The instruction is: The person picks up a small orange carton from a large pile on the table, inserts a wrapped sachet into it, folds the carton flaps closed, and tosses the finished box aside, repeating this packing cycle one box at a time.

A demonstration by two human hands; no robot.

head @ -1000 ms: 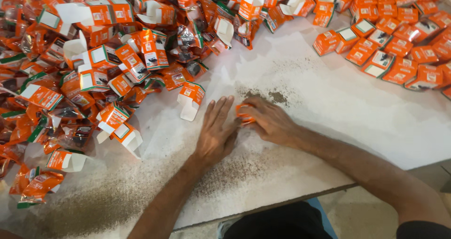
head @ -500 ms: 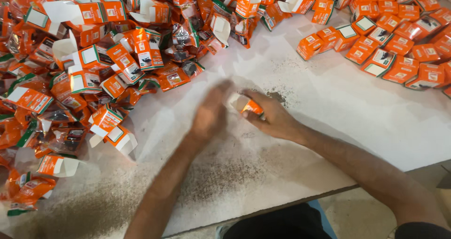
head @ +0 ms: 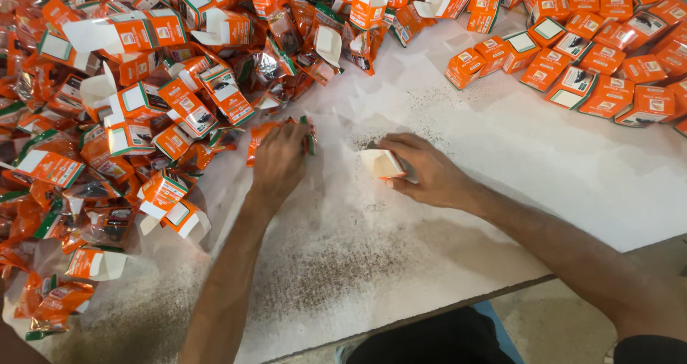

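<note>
Your right hand [head: 429, 172] grips an open carton [head: 381, 163] on the table [head: 544, 185]. Left of that grip, your left hand [head: 280, 160] rests on a pouch [head: 262, 134]. Beyond it lies the heap of open cartons and pouches [head: 157, 99]; right of and beyond the grip, closed cartons [head: 594, 64].

Orange-and-white cartons [head: 179, 106], orange sachet [head: 261, 136], white speckled table [head: 501, 156].

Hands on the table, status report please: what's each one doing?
Left hand on an orange pouch. Right hand holds an open small box. Dark crumbs on the white table, nothing blocking.
</note>
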